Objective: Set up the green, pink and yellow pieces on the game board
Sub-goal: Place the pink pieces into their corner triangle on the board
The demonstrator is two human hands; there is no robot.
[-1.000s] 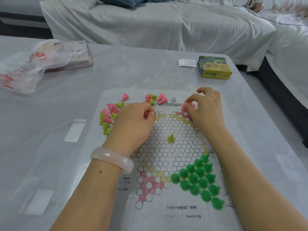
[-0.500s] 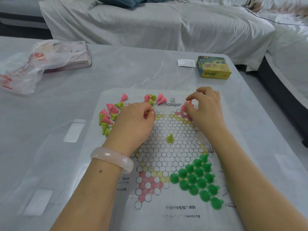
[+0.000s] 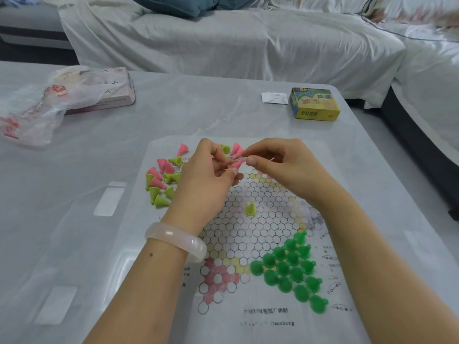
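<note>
I read this as the pink stage of the setup. The dark green plastic pieces (image 3: 289, 268) already stand packed in the near right corner of the printed paper game board (image 3: 260, 227), which lies flat on the grey glossy bench (image 3: 198, 115). Both hands are raised together over the board's far edge. My left hand (image 3: 206, 175) has its fingers curled, pinching a pink cone-shaped piece (image 3: 237, 163); my right hand (image 3: 285, 165) meets it with thumb and forefinger pressed on the same cone's tip — whether two stuck pieces are being pulled apart I cannot tell.

The rest wait loose: a mixed heap of pink and yellow-green cones (image 3: 162, 180) lies tipped over at the board's far left corner, a few more sit just behind the fingers, and one yellow-green cone (image 3: 250, 209) stands upright alone mid-board.

Next, I judge, the held cone wants setting base-down on a pink circle at the far point — a light release, since these cones look quick to topple and the thin sheet could shift.
</note>
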